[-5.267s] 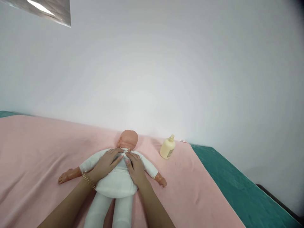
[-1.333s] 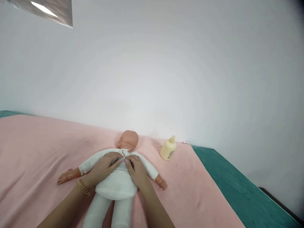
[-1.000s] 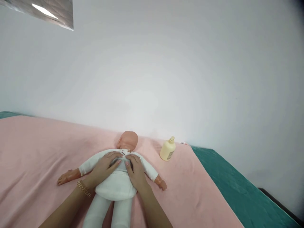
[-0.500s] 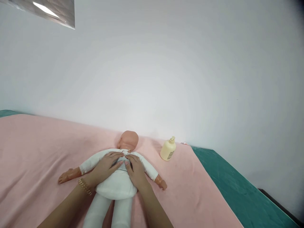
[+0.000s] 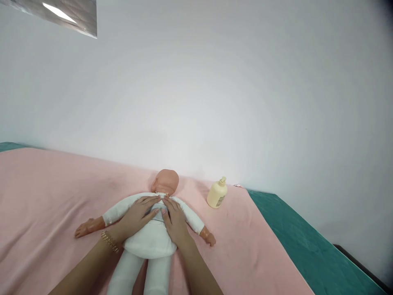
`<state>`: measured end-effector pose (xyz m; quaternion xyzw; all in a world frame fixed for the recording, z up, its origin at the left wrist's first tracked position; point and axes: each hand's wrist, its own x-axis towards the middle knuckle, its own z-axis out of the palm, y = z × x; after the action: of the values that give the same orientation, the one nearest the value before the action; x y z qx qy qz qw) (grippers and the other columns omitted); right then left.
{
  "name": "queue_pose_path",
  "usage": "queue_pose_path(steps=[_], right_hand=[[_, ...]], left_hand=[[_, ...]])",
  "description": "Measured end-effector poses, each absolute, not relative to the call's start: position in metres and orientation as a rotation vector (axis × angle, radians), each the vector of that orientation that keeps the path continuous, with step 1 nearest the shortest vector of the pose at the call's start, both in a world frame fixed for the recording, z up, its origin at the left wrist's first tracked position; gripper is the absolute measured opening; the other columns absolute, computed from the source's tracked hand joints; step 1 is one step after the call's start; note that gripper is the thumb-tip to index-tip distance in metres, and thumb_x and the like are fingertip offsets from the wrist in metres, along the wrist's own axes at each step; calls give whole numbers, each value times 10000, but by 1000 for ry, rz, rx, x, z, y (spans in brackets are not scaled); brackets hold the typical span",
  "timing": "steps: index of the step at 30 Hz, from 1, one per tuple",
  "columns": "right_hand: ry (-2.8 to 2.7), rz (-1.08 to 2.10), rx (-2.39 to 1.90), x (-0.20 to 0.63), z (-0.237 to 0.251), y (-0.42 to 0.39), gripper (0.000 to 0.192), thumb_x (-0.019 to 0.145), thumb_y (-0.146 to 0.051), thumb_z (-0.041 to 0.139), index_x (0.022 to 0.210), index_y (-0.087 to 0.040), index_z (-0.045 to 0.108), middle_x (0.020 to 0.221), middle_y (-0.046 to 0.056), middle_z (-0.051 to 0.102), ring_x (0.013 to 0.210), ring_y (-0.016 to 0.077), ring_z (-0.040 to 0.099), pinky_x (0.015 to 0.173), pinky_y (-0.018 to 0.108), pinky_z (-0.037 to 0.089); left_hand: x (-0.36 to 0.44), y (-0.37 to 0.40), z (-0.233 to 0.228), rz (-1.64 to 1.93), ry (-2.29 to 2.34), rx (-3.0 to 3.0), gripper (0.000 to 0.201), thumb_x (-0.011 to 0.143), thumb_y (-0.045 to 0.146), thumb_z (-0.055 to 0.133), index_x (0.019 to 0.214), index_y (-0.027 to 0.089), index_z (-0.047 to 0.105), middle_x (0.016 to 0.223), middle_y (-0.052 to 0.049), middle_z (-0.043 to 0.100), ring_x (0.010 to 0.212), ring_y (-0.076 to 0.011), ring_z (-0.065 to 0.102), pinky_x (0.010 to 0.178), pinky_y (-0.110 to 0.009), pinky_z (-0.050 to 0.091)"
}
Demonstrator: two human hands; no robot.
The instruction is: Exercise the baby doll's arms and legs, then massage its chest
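Note:
A baby doll (image 5: 150,241) with a white cloth body lies with its arms spread on a pink blanket (image 5: 55,184). Its bare head points away from me, and the face does not show. My left hand (image 5: 141,215), below a gold bracelet, rests flat on the left side of the doll's upper torso. On the right side lies my right hand (image 5: 174,219), fingers stretched out too. The fingertips of both hands come close together just below the doll's neck. Between my thumbs a grey patch on the torso is visible. Neither hand grips anything.
A pale yellow pump bottle (image 5: 217,193) stands on the blanket to the right of the doll's head. Green covering (image 5: 301,233) shows beyond the blanket's right edge. A white wall (image 5: 196,90) rises behind. Something shiny (image 5: 70,16) juts in at the upper left.
My right hand's fingers have shifted very slightly up the doll's torso. The doll, the bottle and my left hand look the same.

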<state>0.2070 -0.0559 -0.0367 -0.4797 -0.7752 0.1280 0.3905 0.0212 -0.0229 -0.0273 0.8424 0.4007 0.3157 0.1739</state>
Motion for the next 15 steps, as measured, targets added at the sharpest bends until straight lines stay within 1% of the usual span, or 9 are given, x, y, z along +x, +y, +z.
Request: queue_pose_path(steps=[6, 9, 15], right_hand=[[-1997, 340, -1246, 206, -35, -55, 378, 1004, -271, 412, 1326, -134, 554, 1334, 113, 592, 1251, 237, 491, 1102, 437, 374], [-1989, 357, -1244, 206, -35, -55, 380, 1003, -271, 415, 1329, -130, 548, 1339, 112, 588, 1256, 238, 485, 1108, 442, 366], [-1895, 443, -1191, 214, -37, -62, 403, 1001, -303, 435, 1381, -175, 485, 1416, 102, 513, 1320, 214, 438, 1141, 426, 333]], left_hand=[[21, -23, -27, 863, 1148, 2375, 491, 931, 410, 422, 1295, 134, 601, 1334, -106, 617, 1235, -266, 533, 1084, -458, 391], [22, -23, -27, 891, 1140, 2365, 482, 931, 415, 425, 1284, 144, 610, 1320, -103, 627, 1228, -267, 541, 1077, -464, 402], [20, -24, -28, 1029, 1093, 2316, 445, 930, 411, 455, 1265, 163, 611, 1313, -106, 623, 1234, -254, 535, 1084, -450, 399]])
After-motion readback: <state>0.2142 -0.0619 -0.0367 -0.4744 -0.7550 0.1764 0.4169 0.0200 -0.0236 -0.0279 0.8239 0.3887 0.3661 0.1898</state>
